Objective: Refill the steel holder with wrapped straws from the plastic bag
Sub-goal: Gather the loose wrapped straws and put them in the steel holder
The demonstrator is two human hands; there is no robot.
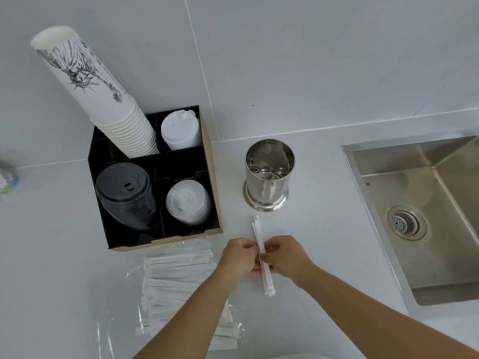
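my left hand [238, 257] and right hand [285, 255] both pinched a small bundle of wrapped straws [261, 255] above the counter [324, 229], below the steel holder [268, 174]. the plastic bag [181, 281] of straws lay at left.

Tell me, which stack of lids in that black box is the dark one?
The stack of black lids, in the organizer's front left compartment. The other two stacks, back right and front right, are white or clear.
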